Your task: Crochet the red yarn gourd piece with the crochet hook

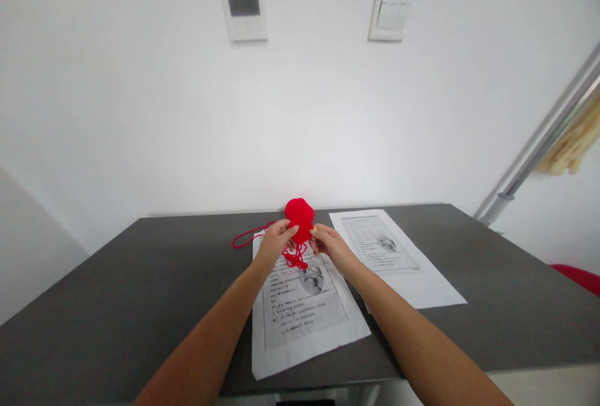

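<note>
A small red knitted piece (300,215) is held up above the dark table (117,293), between both hands. My left hand (276,240) pinches its left lower edge, and my right hand (328,243) pinches its right lower edge. A red yarn strand (246,238) loops out to the left onto the table. More red yarn (295,260) hangs tangled beneath the piece, over a printed sheet (302,306).
A second printed sheet (398,262) lies to the right of the first. A wall panel (244,11) and a light switch (389,14) are on the white wall behind. A metal pole (539,143) leans at the right, with something red (579,278) by the table's right edge.
</note>
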`<state>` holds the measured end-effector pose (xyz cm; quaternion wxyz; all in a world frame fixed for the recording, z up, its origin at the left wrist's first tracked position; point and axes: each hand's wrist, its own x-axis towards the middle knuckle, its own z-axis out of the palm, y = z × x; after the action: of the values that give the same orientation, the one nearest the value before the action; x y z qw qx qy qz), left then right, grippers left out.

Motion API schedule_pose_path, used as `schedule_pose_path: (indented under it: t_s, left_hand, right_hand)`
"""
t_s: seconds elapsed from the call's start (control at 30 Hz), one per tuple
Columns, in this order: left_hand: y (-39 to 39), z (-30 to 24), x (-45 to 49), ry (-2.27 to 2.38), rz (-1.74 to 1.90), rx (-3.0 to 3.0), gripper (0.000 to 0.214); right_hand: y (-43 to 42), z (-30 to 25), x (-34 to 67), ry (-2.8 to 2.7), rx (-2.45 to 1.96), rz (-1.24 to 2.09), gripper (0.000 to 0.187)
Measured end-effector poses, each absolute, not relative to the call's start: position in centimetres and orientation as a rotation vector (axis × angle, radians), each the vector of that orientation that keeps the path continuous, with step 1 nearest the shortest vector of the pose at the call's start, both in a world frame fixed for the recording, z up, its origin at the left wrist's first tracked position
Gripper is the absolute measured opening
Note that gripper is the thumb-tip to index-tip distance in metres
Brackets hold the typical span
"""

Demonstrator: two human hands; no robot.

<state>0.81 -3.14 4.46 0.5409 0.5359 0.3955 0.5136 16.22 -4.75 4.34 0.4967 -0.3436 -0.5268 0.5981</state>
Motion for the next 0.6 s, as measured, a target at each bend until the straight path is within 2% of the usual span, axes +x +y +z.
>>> schedule_pose_path:
  t_s: [0.3,0.6]
  left_hand:
    - [-3.5,4.2,1.1,0.833,1.112,1.233,0.029]
    - [-4.0,4.5,1.8,0.805,1.151,1.097,0.030]
  right_hand:
    - [-4.3,3.2,16.0,-1.384,-0.785,1.559,0.024]
    - [-5.0,3.8,16.2,-1.399,-0.701,1.573,0.019]
